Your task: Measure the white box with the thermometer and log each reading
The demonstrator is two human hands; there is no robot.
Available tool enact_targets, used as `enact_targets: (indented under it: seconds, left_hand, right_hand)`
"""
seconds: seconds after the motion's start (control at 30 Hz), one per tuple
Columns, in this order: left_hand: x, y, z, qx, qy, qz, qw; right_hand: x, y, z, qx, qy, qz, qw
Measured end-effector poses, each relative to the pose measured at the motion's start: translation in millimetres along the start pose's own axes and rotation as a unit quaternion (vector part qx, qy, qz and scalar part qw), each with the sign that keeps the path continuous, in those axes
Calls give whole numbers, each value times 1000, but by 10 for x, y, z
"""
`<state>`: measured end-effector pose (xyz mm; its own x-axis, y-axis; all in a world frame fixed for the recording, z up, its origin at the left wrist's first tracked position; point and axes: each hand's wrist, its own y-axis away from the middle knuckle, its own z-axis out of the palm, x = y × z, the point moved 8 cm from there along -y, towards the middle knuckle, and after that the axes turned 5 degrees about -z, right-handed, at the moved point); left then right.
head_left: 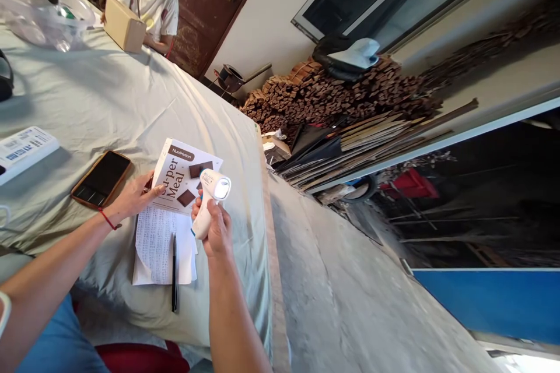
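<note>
**Left hand (139,194) on printed carton (180,170), right hand (216,227) on white handheld device (215,185)**

Carton's over the top of your paper sheets (153,245); can't tell if it rests there or is lifted. Your left hand pinches its lower left corner, thumb on the front. Looks like thin card: probably light, fairly stiff, dentable mid-panel, so hold by edges or corners. Your right hand is wrapped round the device's handle; likely hard, smooth plastic, so keep hold there. Its head blocks part of the carton's front.

Pen (174,274) lies on the sheets, could roll if nudged. Phone (101,179) is just beside your left hand, white box (26,151) farther left. Across the cloth-covered bench (126,105): a person (160,9) with a cardboard box (125,24), well apart.
</note>
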<state>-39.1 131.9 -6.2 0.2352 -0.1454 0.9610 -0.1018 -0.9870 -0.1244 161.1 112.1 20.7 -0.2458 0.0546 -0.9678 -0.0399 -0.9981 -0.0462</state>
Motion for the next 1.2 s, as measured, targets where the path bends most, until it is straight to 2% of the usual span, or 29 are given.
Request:
enact_targets:
  seconds: [0.13, 0.5, 0.67, 0.8, 0.9, 1.07, 1.2]
  left_hand:
    - [-19, -7, 4, -4, -15, 10, 1000]
    - [-4, 15, 17, -11, 17, 13, 1000]
    - [-47, 1, 20, -11, 98, -18, 995]
    - [-85, 4, 71, -46, 181, -49, 981]
    - [-101, 34, 82, -53, 195, -56, 978]
    - [-171, 50, 36, -10, 192, -52, 980]
    - [-242, -24, -139, 81, 142, -36, 986]
  right_hand:
    - [79, -96, 48, 1, 7, -3, 1000]
    - [90, -74, 39, 20, 15, 2, 1000]
    - [58, -63, 78, 16, 23, 0, 1000]
    - [10, -12, 97, 1, 36, 1, 999]
    - [-18, 78, 75, 2, 46, 7, 999]
    - [-47, 270, -19, 24, 50, 18, 998]
    - [-51, 406, -131, 28, 56, 35, 997]
